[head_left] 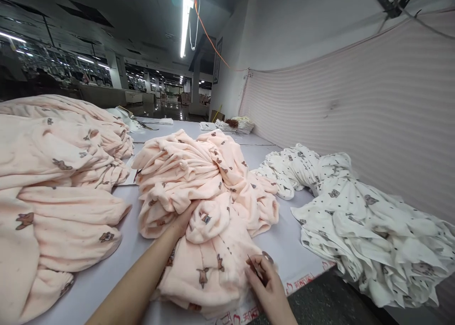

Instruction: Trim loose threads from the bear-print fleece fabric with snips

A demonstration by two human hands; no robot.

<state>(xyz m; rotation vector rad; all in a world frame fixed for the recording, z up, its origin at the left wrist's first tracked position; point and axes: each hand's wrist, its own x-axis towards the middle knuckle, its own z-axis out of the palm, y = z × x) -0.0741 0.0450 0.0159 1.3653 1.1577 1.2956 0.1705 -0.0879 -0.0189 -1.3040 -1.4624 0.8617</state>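
Observation:
A heap of pink fleece garments (199, 183) printed with small brown figures lies in the middle of the white table (284, 244). My left hand (183, 221) reaches into the heap, its fingers buried in a fold of the pink cloth and gripping it. My right hand (265, 280) is closed at the near edge of the same garment, pinching a small dark thin tool (254, 264), which looks like thread snips, against the cloth.
A tall stack of the same pink garments (53, 183) fills the left side. White printed garments (359, 221) are piled on the right along a striped cloth wall (373, 107). Folded items (238, 124) sit at the far end of the table.

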